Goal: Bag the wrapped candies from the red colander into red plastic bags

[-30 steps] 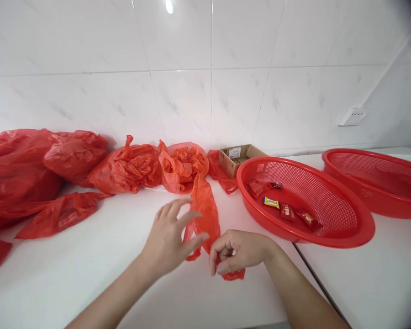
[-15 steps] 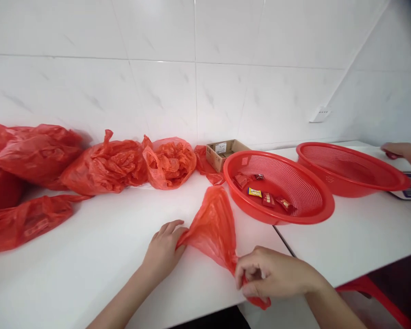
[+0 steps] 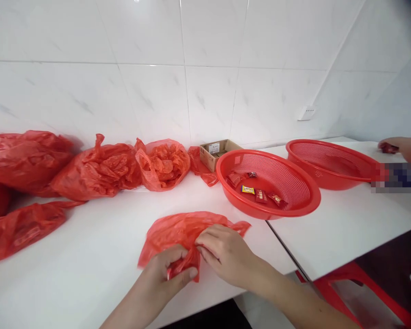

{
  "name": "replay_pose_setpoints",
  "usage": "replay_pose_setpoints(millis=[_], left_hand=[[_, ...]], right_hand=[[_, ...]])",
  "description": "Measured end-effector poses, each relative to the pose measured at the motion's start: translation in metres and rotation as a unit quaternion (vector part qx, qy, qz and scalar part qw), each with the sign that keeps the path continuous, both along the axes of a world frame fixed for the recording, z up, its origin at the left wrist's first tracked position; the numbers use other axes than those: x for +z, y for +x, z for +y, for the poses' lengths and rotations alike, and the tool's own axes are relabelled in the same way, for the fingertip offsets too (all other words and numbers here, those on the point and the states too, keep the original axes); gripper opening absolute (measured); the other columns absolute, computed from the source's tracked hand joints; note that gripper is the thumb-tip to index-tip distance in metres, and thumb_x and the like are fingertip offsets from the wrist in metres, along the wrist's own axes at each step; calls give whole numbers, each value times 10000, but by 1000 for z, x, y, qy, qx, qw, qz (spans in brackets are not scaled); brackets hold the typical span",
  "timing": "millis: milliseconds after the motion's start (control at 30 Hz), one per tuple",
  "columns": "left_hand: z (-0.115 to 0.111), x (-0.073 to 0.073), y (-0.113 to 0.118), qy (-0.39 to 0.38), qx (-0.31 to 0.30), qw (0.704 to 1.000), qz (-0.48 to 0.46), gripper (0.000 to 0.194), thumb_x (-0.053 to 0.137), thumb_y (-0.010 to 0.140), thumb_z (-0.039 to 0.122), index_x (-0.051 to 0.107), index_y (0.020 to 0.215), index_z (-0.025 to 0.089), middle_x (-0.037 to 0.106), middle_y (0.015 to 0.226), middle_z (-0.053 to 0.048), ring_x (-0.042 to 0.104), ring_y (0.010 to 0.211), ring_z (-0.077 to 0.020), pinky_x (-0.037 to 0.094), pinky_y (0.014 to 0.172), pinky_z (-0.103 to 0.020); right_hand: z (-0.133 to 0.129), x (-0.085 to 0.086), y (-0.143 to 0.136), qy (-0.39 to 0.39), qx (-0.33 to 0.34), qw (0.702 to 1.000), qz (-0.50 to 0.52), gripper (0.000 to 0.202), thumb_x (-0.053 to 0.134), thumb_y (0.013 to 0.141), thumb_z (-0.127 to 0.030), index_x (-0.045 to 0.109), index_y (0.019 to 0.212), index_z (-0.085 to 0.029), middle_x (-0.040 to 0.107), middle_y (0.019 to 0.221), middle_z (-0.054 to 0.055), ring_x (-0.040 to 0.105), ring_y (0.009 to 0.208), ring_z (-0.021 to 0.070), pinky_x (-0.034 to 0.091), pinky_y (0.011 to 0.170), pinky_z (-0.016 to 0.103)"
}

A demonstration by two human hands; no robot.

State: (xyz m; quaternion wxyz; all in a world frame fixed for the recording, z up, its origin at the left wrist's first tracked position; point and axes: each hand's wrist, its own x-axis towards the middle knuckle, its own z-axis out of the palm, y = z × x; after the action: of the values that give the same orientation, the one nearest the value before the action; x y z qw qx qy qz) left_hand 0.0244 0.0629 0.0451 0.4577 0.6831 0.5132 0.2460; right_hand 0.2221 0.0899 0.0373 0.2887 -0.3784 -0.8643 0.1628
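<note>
A thin red plastic bag (image 3: 173, 228) lies crumpled on the white table in front of me. My left hand (image 3: 167, 274) is closed on a gathered part of it, thumb toward me. Close beside it, my right hand (image 3: 222, 251) pinches the same bag with the fingertips. One end of the bag sticks out past my right knuckles. Behind my hands to the right, a red plastic basket (image 3: 267, 210) holds several small wrapped packets, among them a yellow packet (image 3: 248, 189).
Full red bags (image 3: 99, 169) line the wall at left, with an open bag of crumpled bags (image 3: 167, 164) beside them. A small cardboard box (image 3: 212, 159) stands behind the basket. Farther right are a second red basket (image 3: 325, 176), another person's hand (image 3: 406, 147) and a red stool (image 3: 356, 278).
My hands have come together from opposite ends of the bag. The bag, stretched between them before, is now bunched and turned sideways. The view has shifted slightly right.
</note>
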Motion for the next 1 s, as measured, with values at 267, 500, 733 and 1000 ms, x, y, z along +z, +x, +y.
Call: replay_pose_setpoints(millis=[267, 500, 733, 1000], left_hand=[[-8, -3, -18, 12, 104, 990, -95, 268, 610, 824, 468, 622, 706, 227, 598, 727, -20, 532, 695, -189, 470, 643, -267], [4, -4, -67, -2, 327, 885, -332, 278, 756, 712, 476, 686, 757, 211, 694, 806, -21, 639, 779, -184, 570, 751, -278], [7, 7, -44, -100, 353, 794, -484, 157, 709, 789, 318, 660, 822, 172, 697, 823, -23, 658, 710, -160, 589, 619, -262], [-13, 16, -29, -174, 300, 801, -488, 272, 793, 673, 378, 645, 831, 214, 560, 630, 33, 524, 485, -88, 495, 450, -188]], right_hand=[[6, -14, -4, -46, 95, 992, -75, 110, 560, 887, -196, 666, 914, -213, 701, 926, 12, 603, 846, 163, 414, 790, 298], [13, 7, 27, -36, -20, 997, -64, 177, 452, 932, -161, 625, 896, -161, 654, 801, 37, 567, 722, 152, 383, 653, 264], [-1, 31, 15, -55, 75, 991, -97, 231, 462, 956, -238, 658, 851, -175, 679, 803, 34, 592, 750, 156, 408, 762, 314], [13, 19, -34, -169, 104, 968, -155, 128, 549, 890, -315, 653, 902, -240, 678, 819, 25, 562, 631, 135, 391, 539, 250]])
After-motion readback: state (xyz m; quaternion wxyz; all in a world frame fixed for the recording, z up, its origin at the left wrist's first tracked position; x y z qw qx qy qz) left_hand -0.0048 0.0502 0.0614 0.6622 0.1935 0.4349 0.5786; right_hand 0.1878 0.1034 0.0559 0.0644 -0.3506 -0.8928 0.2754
